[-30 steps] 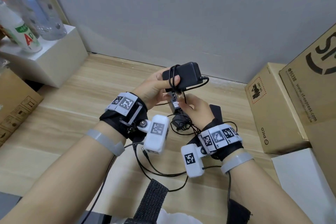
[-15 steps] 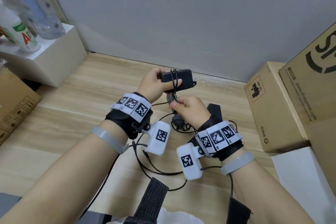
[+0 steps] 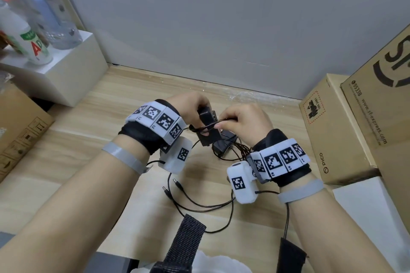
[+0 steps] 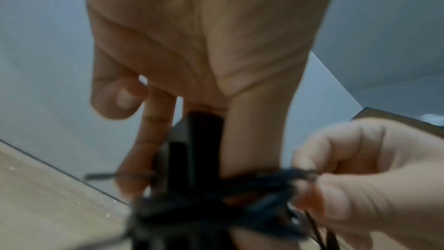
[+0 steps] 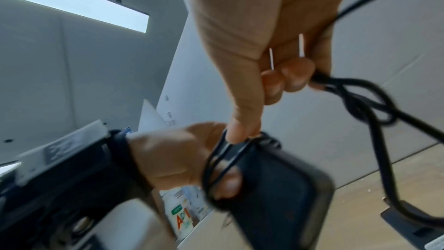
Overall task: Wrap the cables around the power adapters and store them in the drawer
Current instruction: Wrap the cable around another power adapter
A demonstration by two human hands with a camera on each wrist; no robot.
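Observation:
My left hand [image 3: 196, 109] grips a black power adapter [image 3: 207, 127] by its upper end, just above the wooden table [image 3: 77, 157]. In the left wrist view the adapter [image 4: 199, 149] stands on end between thumb and fingers. My right hand [image 3: 230, 121] pinches its thin black cable [image 3: 206, 127] and holds it stretched across the adapter's body. In the right wrist view, cable loops [image 5: 216, 161] lie round the adapter [image 5: 276, 197] under my left thumb. A second black adapter [image 3: 223, 147] lies on the table below my hands. No drawer is in view.
Loose black cables with barrel plugs [image 3: 175, 184] trail over the table towards me. Cardboard boxes [image 3: 332, 131] stand at the right, and a white box [image 3: 73, 68] with bottles [image 3: 33, 46] at the back left. A grey wall closes the back.
Both hands have dropped closer to the table. The adapter has turned from lying flat to standing on end, and my right hand has come from under it to its right side with the cable.

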